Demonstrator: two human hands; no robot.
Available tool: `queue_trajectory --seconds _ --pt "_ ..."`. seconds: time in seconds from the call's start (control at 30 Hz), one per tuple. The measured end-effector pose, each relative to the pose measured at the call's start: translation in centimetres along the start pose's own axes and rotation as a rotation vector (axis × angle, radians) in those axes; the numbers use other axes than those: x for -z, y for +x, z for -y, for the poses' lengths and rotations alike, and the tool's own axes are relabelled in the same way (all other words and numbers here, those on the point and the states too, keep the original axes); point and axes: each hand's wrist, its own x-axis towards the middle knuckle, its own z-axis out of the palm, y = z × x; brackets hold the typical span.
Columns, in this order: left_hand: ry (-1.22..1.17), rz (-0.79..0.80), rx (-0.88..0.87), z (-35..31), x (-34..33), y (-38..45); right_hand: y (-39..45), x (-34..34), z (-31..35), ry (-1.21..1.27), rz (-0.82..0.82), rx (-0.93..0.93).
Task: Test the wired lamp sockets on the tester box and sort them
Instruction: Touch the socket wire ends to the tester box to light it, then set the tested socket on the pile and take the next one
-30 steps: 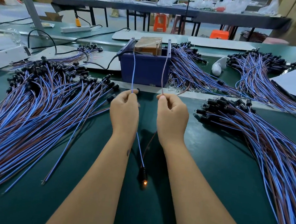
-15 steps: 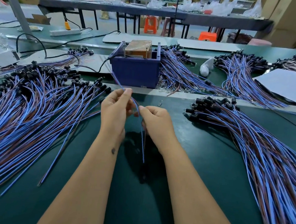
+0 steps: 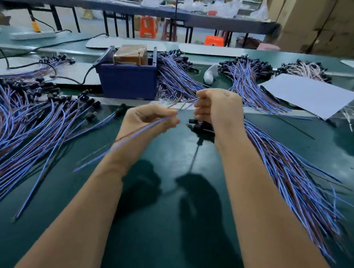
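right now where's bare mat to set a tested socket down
Bare green mat runs between the forearms, bordered by the left wire pile and the right wire pile. A smaller bare patch lies right of that pile, below the white sheet. Around the tester box it is crowded with bundles.

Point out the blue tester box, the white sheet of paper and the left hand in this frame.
blue tester box point(image 3: 127, 81): head view, front wall.
white sheet of paper point(image 3: 309, 94): head view, middle of the sheet.
left hand point(image 3: 146, 122): head view, back of the hand.
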Motion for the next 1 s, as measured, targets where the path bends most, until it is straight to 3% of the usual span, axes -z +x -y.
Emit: queue_trajectory --seconds 0.13,0.3,0.37,0.47,0.6,0.73,0.8,0.9,1.0 --pt "0.141 0.166 -0.060 1.2 -3.9 -1.0 -0.1 2.2 0.4 -0.128 -0.062 0.066" --pt "0.487 0.299 -0.291 2.2 -6.7 -2.4 -0.6 4.2 0.8 -0.294 0.179 0.015" --pt "0.536 0.365 -0.302 2.4 -7.0 -2.7 -0.4 4.9 1.0 -0.431 0.276 0.038" --pt "0.575 0.379 -0.253 2.7 -7.0 -2.8 0.7 6.1 0.9 -0.604 0.239 0.097" --pt "0.591 0.265 -0.182 3.0 -6.1 -2.2 2.5 7.7 0.3 -0.741 0.071 0.138" --pt "0.594 0.069 -0.045 2.8 -5.0 -1.3 3.0 6.7 -1.2 -1.172 -0.160 0.076" --pt "0.656 -0.042 0.011 2.6 -4.1 -0.7 2.1 4.2 -2.0 -1.190 -0.208 0.182" --pt "0.963 -0.274 -0.005 2.1 -1.5 0.3 0.3 -0.7 -3.3 -1.113 -0.151 0.376" --pt "1.225 -0.464 0.073 1.7 2.7 0.8 -1.3 -5.6 -5.1 -0.927 0.077 0.376"
